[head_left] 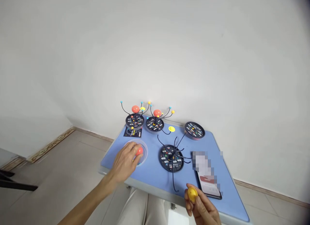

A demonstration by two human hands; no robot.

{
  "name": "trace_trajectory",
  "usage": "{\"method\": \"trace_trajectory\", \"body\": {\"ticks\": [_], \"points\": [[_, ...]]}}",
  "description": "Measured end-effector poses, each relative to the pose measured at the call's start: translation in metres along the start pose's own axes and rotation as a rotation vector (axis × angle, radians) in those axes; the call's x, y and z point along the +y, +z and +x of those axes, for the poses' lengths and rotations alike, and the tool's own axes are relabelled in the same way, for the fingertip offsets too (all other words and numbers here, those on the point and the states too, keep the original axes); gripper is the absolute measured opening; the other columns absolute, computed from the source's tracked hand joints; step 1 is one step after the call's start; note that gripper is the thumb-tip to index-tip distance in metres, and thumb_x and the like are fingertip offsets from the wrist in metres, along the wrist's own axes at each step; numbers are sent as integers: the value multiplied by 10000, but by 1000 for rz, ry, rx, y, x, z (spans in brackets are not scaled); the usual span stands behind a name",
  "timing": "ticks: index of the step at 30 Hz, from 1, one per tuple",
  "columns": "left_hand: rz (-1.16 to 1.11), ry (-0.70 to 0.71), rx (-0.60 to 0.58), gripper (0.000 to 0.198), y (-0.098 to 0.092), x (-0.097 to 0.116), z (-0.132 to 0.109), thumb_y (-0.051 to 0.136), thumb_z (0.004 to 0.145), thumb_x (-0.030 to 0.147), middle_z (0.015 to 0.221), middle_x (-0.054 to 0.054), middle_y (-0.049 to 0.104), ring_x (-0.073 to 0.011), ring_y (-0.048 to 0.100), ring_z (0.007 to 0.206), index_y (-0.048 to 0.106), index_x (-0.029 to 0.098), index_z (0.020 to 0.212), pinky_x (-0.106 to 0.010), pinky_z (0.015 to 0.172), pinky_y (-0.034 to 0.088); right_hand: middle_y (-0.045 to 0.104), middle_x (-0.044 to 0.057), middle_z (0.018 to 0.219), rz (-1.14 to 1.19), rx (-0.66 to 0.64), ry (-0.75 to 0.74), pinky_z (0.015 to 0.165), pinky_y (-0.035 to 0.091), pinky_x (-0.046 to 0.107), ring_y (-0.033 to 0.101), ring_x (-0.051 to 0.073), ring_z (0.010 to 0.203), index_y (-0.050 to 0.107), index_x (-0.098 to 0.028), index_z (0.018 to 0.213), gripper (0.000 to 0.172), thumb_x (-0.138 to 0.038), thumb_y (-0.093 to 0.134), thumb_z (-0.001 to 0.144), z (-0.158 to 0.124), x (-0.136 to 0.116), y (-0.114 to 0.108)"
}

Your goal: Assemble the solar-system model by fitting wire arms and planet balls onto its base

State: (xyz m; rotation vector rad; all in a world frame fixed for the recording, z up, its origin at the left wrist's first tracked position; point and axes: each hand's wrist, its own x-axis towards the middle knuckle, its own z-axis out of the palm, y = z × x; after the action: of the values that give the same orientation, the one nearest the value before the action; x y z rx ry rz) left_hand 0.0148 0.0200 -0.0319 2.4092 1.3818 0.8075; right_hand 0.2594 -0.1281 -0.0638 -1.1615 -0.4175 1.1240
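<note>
My left hand [128, 158] reaches over a clear round bowl [145, 150] at the table's left, its fingers closed round a red ball [139, 151]. At the front edge, my right hand [202, 207] pinches a yellow ringed piece [192, 194] between thumb and fingers. Between the hands stands a black round base [167, 164] with several bare curved black arms spreading from its centre. Whatever else lies in the bowl is mostly hidden by my left hand.
Two finished-looking planet models [135, 121] [155, 124] stand at the back left, one partly over a dark printed card [138, 133]. Another round base [194, 130] sits back right. A phone [209, 186] lies on the blue table [150, 178]; a wall rises behind.
</note>
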Motion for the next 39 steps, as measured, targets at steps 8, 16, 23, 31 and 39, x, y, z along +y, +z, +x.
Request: {"method": "trace_trajectory", "body": {"ticks": [8, 16, 23, 31, 39], "points": [[-573, 95, 56, 227, 66, 81, -65, 472, 971, 215, 980, -71, 651, -148, 657, 797, 677, 211, 1068, -226, 702, 552, 657, 38, 724, -28, -79, 2, 548, 436, 276, 517, 147, 593, 805, -222, 943, 386, -491, 841, 669, -4, 0, 6], [-529, 156, 162, 252, 105, 98, -65, 427, 988, 227, 990, -88, 619, -170, 653, 774, 631, 202, 1135, -268, 709, 565, 664, 36, 711, -269, -210, -73, 579, 459, 292, 537, 168, 621, 806, -238, 970, 393, -524, 806, 699, 8, -13, -1], [-546, 154, 135, 313, 105, 104, -60, 359, 1001, 217, 928, -71, 614, -136, 622, 679, 670, 209, 1038, -227, 631, 531, 671, 28, 662, -496, -290, -88, 626, 487, 311, 555, 183, 616, 802, -253, 1005, 407, -542, 774, 720, 18, -23, -7], [-545, 156, 113, 314, 107, 106, -58, 362, 992, 196, 936, -77, 637, -139, 629, 674, 676, 197, 980, -234, 636, 530, 658, 13, 653, -536, -217, -140, 631, 461, 304, 523, 171, 592, 811, -241, 951, 380, -535, 773, 713, 7, -28, 4], [-548, 182, 80, 295, 101, 106, -56, 372, 982, 164, 941, -65, 642, -136, 651, 698, 662, 215, 1003, -223, 660, 534, 665, 15, 657, -585, -254, -125, 607, 457, 289, 527, 164, 589, 815, -252, 948, 379, -538, 777, 703, 9, -32, 3]]}}
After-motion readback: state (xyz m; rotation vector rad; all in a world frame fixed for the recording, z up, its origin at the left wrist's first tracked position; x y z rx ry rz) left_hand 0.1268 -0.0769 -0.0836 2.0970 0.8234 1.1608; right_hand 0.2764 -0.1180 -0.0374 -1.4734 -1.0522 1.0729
